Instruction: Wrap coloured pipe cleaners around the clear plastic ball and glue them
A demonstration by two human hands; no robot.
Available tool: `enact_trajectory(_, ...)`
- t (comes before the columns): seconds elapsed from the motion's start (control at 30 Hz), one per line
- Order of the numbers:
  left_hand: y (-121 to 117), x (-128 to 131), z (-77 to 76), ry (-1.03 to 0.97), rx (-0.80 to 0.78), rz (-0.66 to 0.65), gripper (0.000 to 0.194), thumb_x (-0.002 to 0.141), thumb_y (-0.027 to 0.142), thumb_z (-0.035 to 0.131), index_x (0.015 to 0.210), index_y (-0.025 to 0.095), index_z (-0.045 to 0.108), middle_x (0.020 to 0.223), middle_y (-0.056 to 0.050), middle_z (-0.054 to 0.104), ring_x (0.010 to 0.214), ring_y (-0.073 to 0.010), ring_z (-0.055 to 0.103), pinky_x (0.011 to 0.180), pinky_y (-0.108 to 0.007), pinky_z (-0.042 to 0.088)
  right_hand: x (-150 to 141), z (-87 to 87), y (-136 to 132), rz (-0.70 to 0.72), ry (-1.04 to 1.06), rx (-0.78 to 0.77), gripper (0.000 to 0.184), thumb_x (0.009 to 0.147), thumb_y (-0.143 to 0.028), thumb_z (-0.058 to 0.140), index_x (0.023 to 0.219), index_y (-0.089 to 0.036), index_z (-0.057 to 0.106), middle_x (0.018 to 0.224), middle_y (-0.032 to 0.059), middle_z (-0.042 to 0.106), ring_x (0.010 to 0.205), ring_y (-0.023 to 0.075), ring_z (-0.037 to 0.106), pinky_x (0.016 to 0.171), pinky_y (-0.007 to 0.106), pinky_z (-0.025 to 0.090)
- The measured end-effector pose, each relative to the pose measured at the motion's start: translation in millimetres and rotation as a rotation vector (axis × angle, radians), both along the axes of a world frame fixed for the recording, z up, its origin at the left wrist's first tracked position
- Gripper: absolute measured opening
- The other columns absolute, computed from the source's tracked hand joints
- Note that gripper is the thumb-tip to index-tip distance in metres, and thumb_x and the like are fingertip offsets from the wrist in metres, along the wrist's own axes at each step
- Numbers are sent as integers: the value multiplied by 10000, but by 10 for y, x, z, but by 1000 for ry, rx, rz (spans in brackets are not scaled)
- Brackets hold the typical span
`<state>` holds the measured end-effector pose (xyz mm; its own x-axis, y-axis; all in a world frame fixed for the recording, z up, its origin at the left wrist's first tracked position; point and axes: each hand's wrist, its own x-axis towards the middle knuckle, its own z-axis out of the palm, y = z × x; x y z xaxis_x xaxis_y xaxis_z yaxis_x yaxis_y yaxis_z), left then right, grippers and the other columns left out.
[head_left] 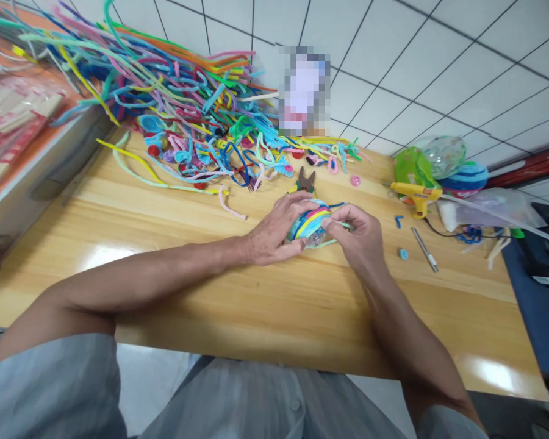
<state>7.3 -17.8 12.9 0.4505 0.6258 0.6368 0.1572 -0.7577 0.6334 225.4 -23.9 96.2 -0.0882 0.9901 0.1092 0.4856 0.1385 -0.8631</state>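
Observation:
My left hand (274, 230) is wrapped around the side of a rounded ball (312, 223) covered in rows of fuzzy pipe cleaner in blue, pink, yellow and light blue. Clear plastic shows at its lower side. Thumb and forefinger of my right hand (360, 235) pinch a pale green pipe cleaner (328, 243) at the ball's right edge. Its strand runs along the lower rim. Just beyond the ball lie pliers (306, 182), jaws pointing away from me, their handles partly hidden by my left hand.
Many coloured pipe cleaners (178, 91) are heaped at the back left. A blurred-out upright object (304, 88) stands by the tiled wall. To the right are a yellow glue gun (416, 196), a pen-like tool (424, 249), a blue coil (403, 253) and a striped blue dome (464, 177).

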Motion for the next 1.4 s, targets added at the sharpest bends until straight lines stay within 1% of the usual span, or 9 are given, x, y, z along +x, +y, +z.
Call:
enact_trajectory(0.13, 7, 3, 48, -43, -7, -7, 656, 1023, 449, 714, 1591, 280, 434, 1569, -185, 542, 1574, -387, 470, 1281, -657, 469, -30, 5, -27, -2, -20, 24, 192, 774, -401, 742, 683, -248, 671, 637, -21, 663, 628, 165, 575, 630, 309, 464)
enact_trajectory(0.23, -3, 11, 81, -65, -65, 37, 505, 1055, 478, 712, 1466, 256, 522, 1502, -178, 580, 1516, -351, 538, 1244, -586, 511, -60, 15, -58, 5, -46, 69, 187, 774, -391, 733, 674, -249, 663, 634, -24, 655, 625, 160, 571, 629, 307, 454)
enact_trajectory(0.3, -5, 16, 81, -61, -80, 50, 435, 1083, 462, 683, 1431, 249, 532, 1486, -178, 587, 1491, -331, 563, 1231, -562, 520, -61, 32, -66, 21, -41, 49, 189, 776, -395, 735, 680, -246, 670, 655, -19, 684, 642, 163, 594, 644, 309, 462)
enact_trajectory(0.5, 37, 25, 2, -69, -40, 48, 501, 1068, 496, 712, 1464, 260, 515, 1491, -176, 607, 1475, -330, 581, 1225, -565, 521, 1, 109, -59, 54, -36, -24, 199, 777, -398, 742, 669, -239, 690, 640, -22, 700, 640, 160, 606, 649, 303, 469)
enact_trajectory(0.73, 20, 30, -22, -68, -11, 37, 470, 1100, 486, 658, 1483, 267, 495, 1499, -174, 595, 1489, -322, 565, 1240, -575, 515, -40, 105, -84, 26, -41, -37, 211, 772, -405, 739, 659, -240, 672, 577, -28, 657, 550, 135, 522, 543, 273, 395)
enact_trajectory(0.93, -33, -6, 50, -51, -136, 15, 432, 1140, 592, 509, 1445, 286, 516, 1559, -171, 561, 1537, -317, 539, 1276, -610, 491, -63, 68, -89, 33, -3, -43, 216, 766, -397, 753, 649, -244, 656, 577, -24, 666, 544, 136, 527, 534, 273, 404)
enact_trajectory(1.1, -45, 6, 106, -70, -206, 18, 440, 1085, 576, 644, 1369, 266, 515, 1545, -174, 579, 1510, -331, 572, 1256, -590, 505, -69, 80, -103, 49, -20, -19, 208, 775, -390, 755, 658, -242, 669, 602, -18, 676, 587, 147, 565, 568, 280, 438)
enact_trajectory(1.2, -36, 13, 109, -71, -214, 38, 393, 1102, 528, 640, 1357, 260, 508, 1520, -167, 596, 1466, -304, 606, 1239, -555, 524, -41, 86, -80, 83, -10, -47, 202, 791, -410, 751, 695, -242, 693, 622, -13, 693, 606, 155, 583, 598, 292, 462)
enact_trajectory(1.4, -1, -24, 94, -66, -155, 24, 477, 1110, 505, 638, 1493, 259, 497, 1544, -167, 589, 1503, -304, 578, 1274, -556, 504, 20, 49, -30, 103, 12, -63, 190, 801, -413, 760, 761, -233, 715, 688, -5, 738, 648, 165, 646, 654, 306, 502)
